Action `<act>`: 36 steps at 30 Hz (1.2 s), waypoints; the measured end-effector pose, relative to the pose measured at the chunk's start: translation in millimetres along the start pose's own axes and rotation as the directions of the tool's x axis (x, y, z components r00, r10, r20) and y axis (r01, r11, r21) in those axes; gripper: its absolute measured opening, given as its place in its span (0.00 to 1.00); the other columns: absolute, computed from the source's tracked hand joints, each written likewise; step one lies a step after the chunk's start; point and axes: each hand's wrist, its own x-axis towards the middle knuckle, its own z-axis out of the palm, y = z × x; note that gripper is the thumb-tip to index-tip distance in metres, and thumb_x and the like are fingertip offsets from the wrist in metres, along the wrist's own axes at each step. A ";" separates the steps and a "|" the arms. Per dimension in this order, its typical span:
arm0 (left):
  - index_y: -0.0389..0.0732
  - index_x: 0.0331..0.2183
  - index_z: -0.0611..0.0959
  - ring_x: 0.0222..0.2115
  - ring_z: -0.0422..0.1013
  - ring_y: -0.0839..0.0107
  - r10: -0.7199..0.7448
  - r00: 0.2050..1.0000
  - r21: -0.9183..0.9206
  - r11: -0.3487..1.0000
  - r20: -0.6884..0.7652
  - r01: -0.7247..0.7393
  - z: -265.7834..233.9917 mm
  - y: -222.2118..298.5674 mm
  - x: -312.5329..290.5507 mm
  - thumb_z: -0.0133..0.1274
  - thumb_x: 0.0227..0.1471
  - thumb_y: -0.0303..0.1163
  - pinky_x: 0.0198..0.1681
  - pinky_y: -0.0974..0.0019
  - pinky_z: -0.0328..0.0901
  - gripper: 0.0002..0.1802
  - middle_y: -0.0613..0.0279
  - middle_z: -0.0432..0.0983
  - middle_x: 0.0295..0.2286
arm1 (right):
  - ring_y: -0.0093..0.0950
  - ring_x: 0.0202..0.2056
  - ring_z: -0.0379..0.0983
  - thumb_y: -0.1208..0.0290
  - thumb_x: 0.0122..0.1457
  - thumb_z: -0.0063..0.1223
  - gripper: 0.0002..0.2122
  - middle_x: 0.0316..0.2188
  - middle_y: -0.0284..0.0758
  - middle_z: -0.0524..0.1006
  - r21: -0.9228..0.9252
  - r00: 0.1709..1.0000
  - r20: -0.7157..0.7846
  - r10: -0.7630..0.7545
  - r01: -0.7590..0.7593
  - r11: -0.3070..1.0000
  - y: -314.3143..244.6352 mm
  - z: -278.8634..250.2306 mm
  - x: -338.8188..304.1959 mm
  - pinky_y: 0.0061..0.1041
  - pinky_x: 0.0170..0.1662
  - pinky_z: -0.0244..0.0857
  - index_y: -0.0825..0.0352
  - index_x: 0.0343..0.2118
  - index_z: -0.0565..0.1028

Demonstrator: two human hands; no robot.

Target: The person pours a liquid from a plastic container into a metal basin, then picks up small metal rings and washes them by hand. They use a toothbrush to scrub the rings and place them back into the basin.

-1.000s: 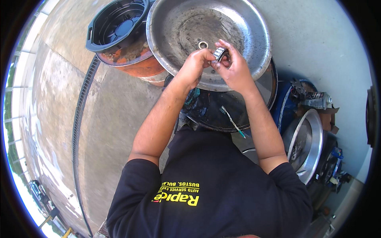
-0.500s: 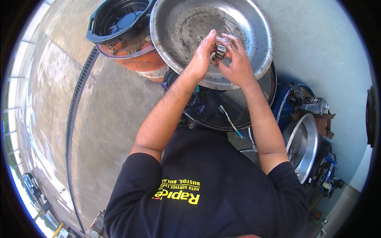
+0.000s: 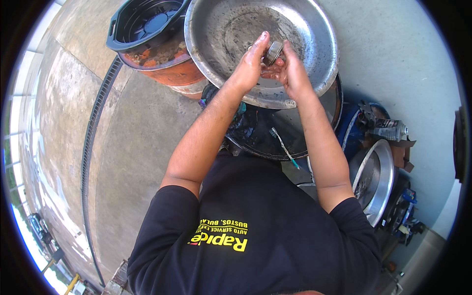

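Note:
Over the wide metal basin (image 3: 201, 56), a roller bearing (image 3: 273, 51) sits tilted between both hands. Its metal ring faces up toward me, and its lower part is hidden by fingers. My left hand (image 3: 249, 68) is closed on it from the left, thumb upward. From the right, my right hand (image 3: 292, 73) grips it, with wet, greasy fingers curled beneath. Dark grime and liquid stain the bottom of the basin.
The basin rests on a black drum top (image 3: 265, 135), where a toothbrush (image 3: 284, 147) lies. At left, a black drain pan (image 3: 118, 46) sits on an orange drum (image 3: 172, 76). A spray can (image 3: 391, 132) and another metal basin (image 3: 386, 172) are at right.
The bearing has turned between my hands, so its smooth ring shows instead of its rollers. It has risen slightly, and my right fingers have shifted from above it to beneath.

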 end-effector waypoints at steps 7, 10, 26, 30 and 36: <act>0.32 0.67 0.65 0.48 0.71 0.69 0.022 1.000 -0.090 0.996 -0.020 -0.024 7.4 -2.4 1.7 0.40 0.70 0.60 0.59 0.64 0.63 0.42 0.54 0.74 0.48 | 0.30 0.48 0.78 0.49 0.67 0.57 0.33 0.41 0.41 0.77 0.181 0.968 0.113 0.225 -0.243 0.953 5.1 -11.5 5.3 0.29 0.42 0.75 0.72 0.63 0.65; 0.31 0.53 0.77 0.43 0.73 0.68 0.108 0.986 -0.066 0.991 -0.131 -0.117 10.7 -11.7 7.8 0.34 0.69 0.64 0.56 0.63 0.62 0.42 0.54 0.79 0.41 | 0.31 0.53 0.75 0.52 0.68 0.56 0.31 0.47 0.45 0.75 -0.132 0.984 -0.175 -0.028 0.005 0.991 9.8 6.8 -0.1 0.29 0.41 0.75 0.73 0.63 0.64; 0.29 0.43 0.81 0.37 0.74 0.66 0.068 0.997 -0.402 0.912 -0.046 -0.081 25.8 32.4 -10.7 0.27 0.60 0.79 0.47 0.64 0.65 0.56 0.55 0.82 0.35 | 0.28 0.37 0.81 0.58 0.74 0.47 0.19 0.45 0.39 0.79 -0.034 0.966 -0.117 -0.230 0.228 0.973 1.8 4.8 -21.1 0.27 0.34 0.77 0.68 0.57 0.68; 0.28 0.48 0.78 0.43 0.74 0.62 0.096 0.995 -0.461 0.884 0.027 -0.073 21.9 35.2 -15.0 0.33 0.59 0.78 0.54 0.62 0.63 0.56 0.51 0.81 0.42 | 0.24 0.35 0.80 0.66 0.72 0.52 0.17 0.44 0.39 0.78 -0.047 0.917 -0.149 -0.369 0.366 0.929 -2.3 10.5 -23.8 0.22 0.31 0.77 0.71 0.56 0.68; 0.26 0.51 0.77 0.47 0.74 0.59 0.140 0.990 -0.447 0.888 0.032 -0.111 23.0 38.6 -16.8 0.35 0.60 0.77 0.58 0.61 0.62 0.55 0.47 0.80 0.46 | 0.22 0.37 0.79 0.68 0.71 0.54 0.14 0.41 0.37 0.80 -0.040 0.914 -0.127 -0.386 0.384 0.922 -6.4 7.9 -25.7 0.22 0.30 0.76 0.70 0.54 0.70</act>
